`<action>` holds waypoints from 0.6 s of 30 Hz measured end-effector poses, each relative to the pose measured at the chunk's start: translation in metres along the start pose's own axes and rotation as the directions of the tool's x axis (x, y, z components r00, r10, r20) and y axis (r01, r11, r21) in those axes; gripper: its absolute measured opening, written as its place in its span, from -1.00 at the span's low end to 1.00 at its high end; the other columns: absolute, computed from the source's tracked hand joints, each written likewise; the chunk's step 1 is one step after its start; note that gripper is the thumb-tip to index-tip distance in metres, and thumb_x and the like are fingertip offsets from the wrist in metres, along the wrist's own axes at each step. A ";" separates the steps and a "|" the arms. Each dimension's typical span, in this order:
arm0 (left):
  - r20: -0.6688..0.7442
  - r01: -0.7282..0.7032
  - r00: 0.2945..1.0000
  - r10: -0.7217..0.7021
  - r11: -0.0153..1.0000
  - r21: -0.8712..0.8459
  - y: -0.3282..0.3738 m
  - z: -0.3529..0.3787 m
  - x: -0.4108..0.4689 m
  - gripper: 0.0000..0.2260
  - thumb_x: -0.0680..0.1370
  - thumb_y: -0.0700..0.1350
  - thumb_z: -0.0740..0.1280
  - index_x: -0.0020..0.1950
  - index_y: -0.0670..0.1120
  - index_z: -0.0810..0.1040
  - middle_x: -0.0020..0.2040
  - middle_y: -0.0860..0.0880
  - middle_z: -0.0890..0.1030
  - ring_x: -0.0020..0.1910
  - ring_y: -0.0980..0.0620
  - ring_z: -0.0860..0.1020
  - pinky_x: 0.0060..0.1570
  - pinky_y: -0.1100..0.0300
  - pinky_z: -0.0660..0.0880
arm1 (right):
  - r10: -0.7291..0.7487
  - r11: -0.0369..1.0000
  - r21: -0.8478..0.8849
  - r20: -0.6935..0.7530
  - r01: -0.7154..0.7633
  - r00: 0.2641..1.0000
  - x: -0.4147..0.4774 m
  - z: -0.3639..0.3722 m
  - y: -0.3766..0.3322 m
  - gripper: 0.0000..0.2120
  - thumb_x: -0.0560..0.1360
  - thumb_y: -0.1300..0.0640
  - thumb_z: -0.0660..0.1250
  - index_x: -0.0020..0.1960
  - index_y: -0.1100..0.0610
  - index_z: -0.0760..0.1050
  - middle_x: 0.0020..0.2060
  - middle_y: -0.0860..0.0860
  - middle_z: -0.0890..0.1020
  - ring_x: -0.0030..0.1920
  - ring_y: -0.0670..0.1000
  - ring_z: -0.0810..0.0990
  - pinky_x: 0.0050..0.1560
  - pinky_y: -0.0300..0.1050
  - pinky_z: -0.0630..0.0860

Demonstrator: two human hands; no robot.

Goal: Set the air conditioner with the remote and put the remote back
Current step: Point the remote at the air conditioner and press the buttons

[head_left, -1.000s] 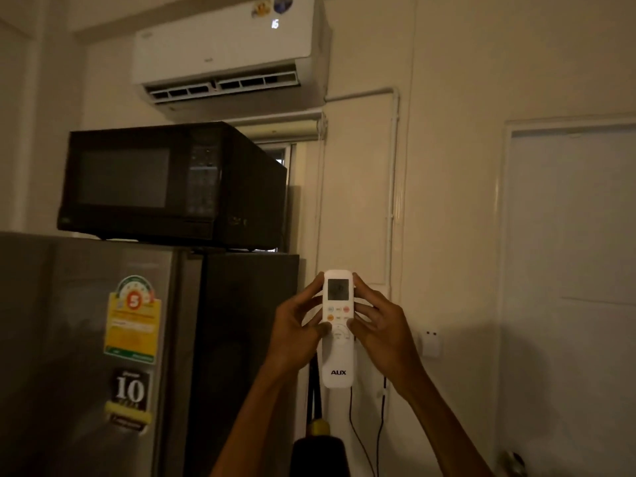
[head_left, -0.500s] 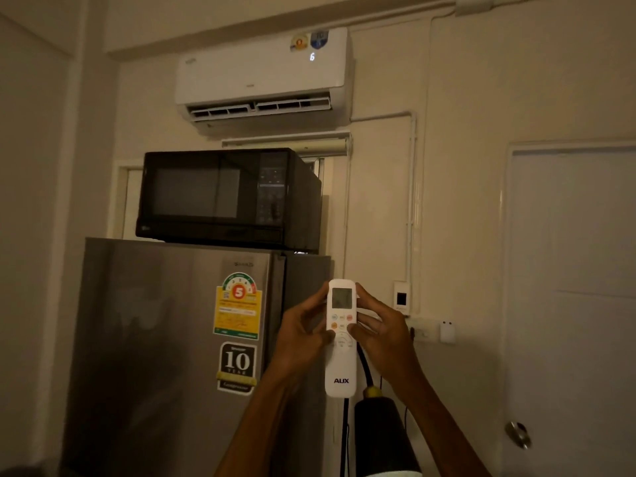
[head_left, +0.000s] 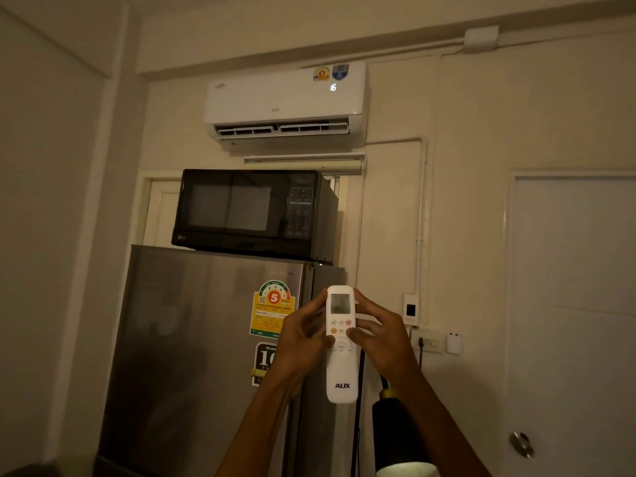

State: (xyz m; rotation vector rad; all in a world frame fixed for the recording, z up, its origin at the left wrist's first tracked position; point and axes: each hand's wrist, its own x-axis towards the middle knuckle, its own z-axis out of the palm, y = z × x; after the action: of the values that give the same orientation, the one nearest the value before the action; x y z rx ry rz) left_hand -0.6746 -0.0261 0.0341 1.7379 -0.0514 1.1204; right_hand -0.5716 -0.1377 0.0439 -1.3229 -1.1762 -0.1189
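Note:
I hold a white AUX remote (head_left: pixel 341 373) upright in front of me with both hands. My left hand (head_left: pixel 303 342) grips its left side, thumb near the round pad. My right hand (head_left: pixel 382 339) grips its right side, thumb on the buttons below the small screen. High on the wall hangs the white air conditioner (head_left: pixel 285 101), its front showing a lit digit and its louvre open.
A black microwave (head_left: pixel 251 215) sits on a steel fridge (head_left: pixel 206 339) at the left. A black lamp (head_left: pixel 399 438) with a cord stands below my right arm. A wall socket (head_left: pixel 426 340) and a white door (head_left: pixel 574 321) are at the right.
The view has pulled back and shifted, so the air conditioner, microwave and fridge sit lower and further right in frame. Both hands keep the remote; the grip looks unchanged.

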 end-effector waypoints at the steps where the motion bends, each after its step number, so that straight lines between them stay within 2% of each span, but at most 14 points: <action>1: -0.003 0.000 1.000 0.000 1.000 0.011 0.001 -0.001 -0.001 -0.36 0.41 -0.42 0.37 0.30 0.16 0.33 0.23 0.01 0.55 0.18 0.04 0.56 -0.07 0.23 0.63 | -0.006 1.000 0.000 -0.005 0.006 1.000 -0.001 0.002 -0.002 -0.46 0.41 0.35 0.37 0.31 -0.02 0.37 0.19 0.11 0.58 0.05 0.02 0.64 -0.19 -0.33 0.61; 4: -0.016 -0.003 1.000 0.004 0.999 0.033 0.005 -0.005 -0.002 -0.39 0.41 -0.40 0.38 0.29 0.14 0.33 0.12 0.10 0.57 0.03 0.23 0.61 -0.17 0.32 0.62 | -0.012 1.000 0.001 -0.017 0.012 1.000 -0.002 0.006 -0.009 -0.46 0.40 0.35 0.38 0.25 -0.08 0.35 0.19 0.11 0.58 0.05 0.03 0.62 -0.17 -0.32 0.62; 7: -0.032 -0.004 0.999 0.005 0.999 0.046 0.006 -0.008 -0.003 -0.39 0.41 -0.42 0.37 0.34 0.06 0.35 0.10 0.10 0.56 -0.05 0.39 0.58 -0.22 0.39 0.60 | -0.022 1.000 -0.008 0.001 0.022 1.000 -0.002 0.009 -0.013 -0.45 0.40 0.37 0.37 0.24 -0.10 0.35 0.18 0.10 0.58 0.00 -0.06 0.62 -0.21 -0.34 0.61; 9: -0.036 -0.018 0.999 0.020 0.998 0.059 0.009 -0.010 -0.003 -0.40 0.41 -0.42 0.37 0.31 0.07 0.35 0.09 0.12 0.55 -0.06 0.41 0.57 -0.21 0.41 0.59 | -0.029 1.000 -0.011 0.011 0.029 1.000 -0.001 0.010 -0.014 -0.44 0.41 0.37 0.36 0.24 -0.12 0.34 0.16 0.08 0.58 0.00 -0.08 0.62 -0.21 -0.35 0.60; 13: -0.043 -0.042 0.998 0.046 0.996 0.076 0.015 -0.011 0.000 -0.45 0.42 -0.40 0.37 0.24 0.10 0.34 0.03 0.22 0.51 -0.11 0.44 0.55 -0.25 0.50 0.54 | -0.016 0.999 -0.032 0.006 0.016 1.000 0.004 0.013 -0.013 -0.44 0.41 0.34 0.37 0.33 -0.02 0.35 0.16 0.11 0.60 0.06 0.02 0.63 -0.16 -0.34 0.61; 18: -0.034 -0.058 0.997 0.062 0.993 0.103 0.013 -0.015 0.002 -0.47 0.43 -0.38 0.38 0.23 0.10 0.33 0.03 0.24 0.50 -0.11 0.42 0.54 -0.23 0.52 0.53 | -0.019 0.999 -0.033 0.007 0.019 1.000 0.009 0.015 -0.011 -0.45 0.41 0.35 0.37 0.32 0.00 0.35 0.17 0.10 0.59 0.02 -0.03 0.63 -0.17 -0.34 0.61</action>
State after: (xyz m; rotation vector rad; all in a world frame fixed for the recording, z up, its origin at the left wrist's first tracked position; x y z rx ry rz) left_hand -0.6897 -0.0202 0.0461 1.8159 -0.0239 1.2179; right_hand -0.5837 -0.1249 0.0546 -1.3421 -1.1973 -0.1487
